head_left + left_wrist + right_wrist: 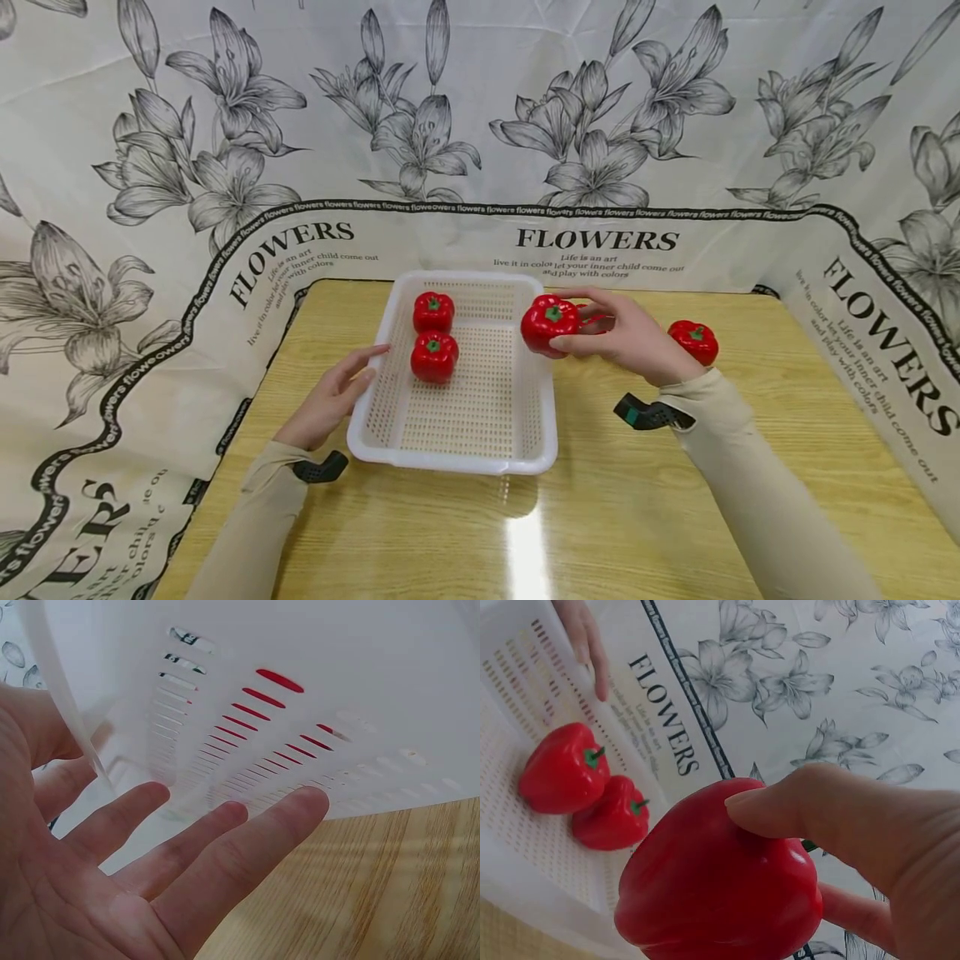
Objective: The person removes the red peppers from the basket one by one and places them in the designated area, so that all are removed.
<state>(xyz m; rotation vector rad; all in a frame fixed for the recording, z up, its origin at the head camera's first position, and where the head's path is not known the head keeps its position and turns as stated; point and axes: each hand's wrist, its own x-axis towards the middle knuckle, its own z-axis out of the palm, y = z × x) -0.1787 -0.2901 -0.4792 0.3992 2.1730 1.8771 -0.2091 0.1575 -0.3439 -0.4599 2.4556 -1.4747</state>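
A white plastic basket (453, 462) with slotted walls stands on the table, and two red bell peppers (433, 357) sit along its left side. My left hand (330, 404) holds the basket's left rim: the thumb side laps over the edge while other fingers (225, 859) lie against the outer wall. Over the right rim, my right hand (626, 333) grips another red bell pepper (720, 885) with a green stem, its thumb pressed on the side.
One more red pepper (693, 342) rests on the wooden table (622, 500) right of the right hand. Some red also shows behind that hand's fingers. White flower-printed cloth (600, 167) walls in the back and both sides.
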